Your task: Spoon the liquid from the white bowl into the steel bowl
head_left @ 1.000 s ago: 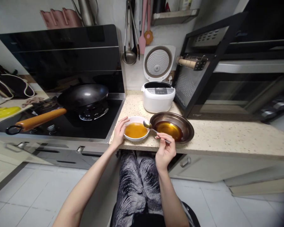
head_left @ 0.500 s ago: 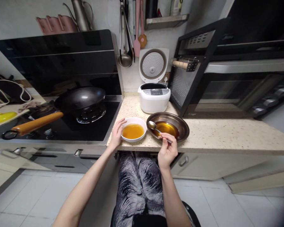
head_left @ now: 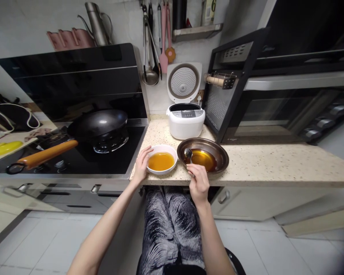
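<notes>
A white bowl [head_left: 162,172] of amber liquid stands near the counter's front edge. Along its left side my left hand [head_left: 141,166] grips the rim, fingers over the edge. Just right of it sits a dark metal bowl [head_left: 223,156] with a shallow pool of darker golden-brown liquid. My right hand [head_left: 199,184] is closed on a metal spoon [head_left: 188,153] at that bowl's near side. The spoon's head is over the left part of the metal bowl; whether it touches the liquid I cannot tell. Most of the spoon's handle is hidden by my fingers.
A white rice cooker [head_left: 186,127] with raised lid stands behind the bowls. On the left, a black wok [head_left: 100,124] sits on the stove, its wooden handle [head_left: 50,153] pointing toward me. A black rack and an oven [head_left: 269,114] stand on the right.
My right hand has shifted slightly left and turned, with the spoon's head now farther right and over the metal bowl's inside. My left hand stays at the white bowl. The view has tilted slightly.
</notes>
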A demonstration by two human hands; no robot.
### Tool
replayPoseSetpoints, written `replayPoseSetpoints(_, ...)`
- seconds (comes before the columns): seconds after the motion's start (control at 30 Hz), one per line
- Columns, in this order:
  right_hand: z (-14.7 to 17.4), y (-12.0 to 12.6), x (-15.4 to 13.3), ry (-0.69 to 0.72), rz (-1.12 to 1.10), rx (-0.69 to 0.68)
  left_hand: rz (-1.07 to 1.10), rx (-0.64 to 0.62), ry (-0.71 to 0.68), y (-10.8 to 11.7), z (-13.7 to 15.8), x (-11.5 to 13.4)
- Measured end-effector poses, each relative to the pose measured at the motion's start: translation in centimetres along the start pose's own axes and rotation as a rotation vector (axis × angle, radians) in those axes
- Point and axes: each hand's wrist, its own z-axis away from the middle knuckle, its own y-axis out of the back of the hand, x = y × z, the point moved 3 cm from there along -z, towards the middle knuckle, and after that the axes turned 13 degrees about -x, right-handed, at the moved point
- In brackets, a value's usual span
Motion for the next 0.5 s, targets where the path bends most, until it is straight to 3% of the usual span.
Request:
replayPoseSetpoints(0.23, 0.28, -0.26, 0.2, 0.08, 0.048, -0.126, 0.004, 0.001, -0.001, 0.0, 0.04, -0.03)
replayPoseSetpoints(0.5, -0.09, -0.21, -0.05, 0.027, 0.009, 0.0, 0.008, 0.007, -0.005, -0.06, 0.01, -0.23)
